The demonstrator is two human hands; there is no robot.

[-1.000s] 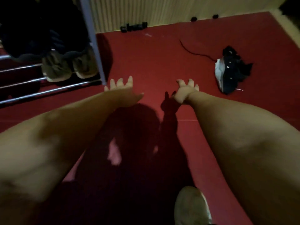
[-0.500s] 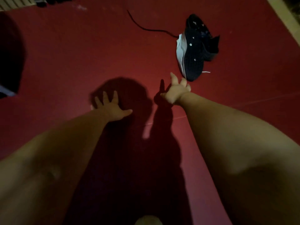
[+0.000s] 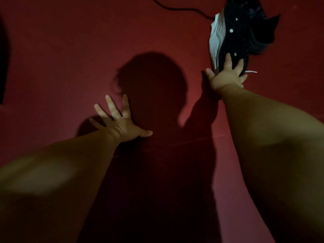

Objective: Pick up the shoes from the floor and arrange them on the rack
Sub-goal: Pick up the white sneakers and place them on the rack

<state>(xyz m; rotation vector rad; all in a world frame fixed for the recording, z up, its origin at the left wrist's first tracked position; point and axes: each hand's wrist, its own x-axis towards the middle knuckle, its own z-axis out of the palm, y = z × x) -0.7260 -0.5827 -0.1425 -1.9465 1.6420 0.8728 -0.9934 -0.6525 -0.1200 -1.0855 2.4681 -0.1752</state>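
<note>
While my left hand (image 3: 122,125) spreads open over the floor (image 3: 70,50), my right hand (image 3: 226,78) reaches the black shoe (image 3: 245,32) far right, fingers straight, no grip.

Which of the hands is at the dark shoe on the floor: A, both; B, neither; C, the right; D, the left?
C: the right hand is spread over the near end of the dark shoe, while the left hand is splayed above the red floor, apart from it.
</note>
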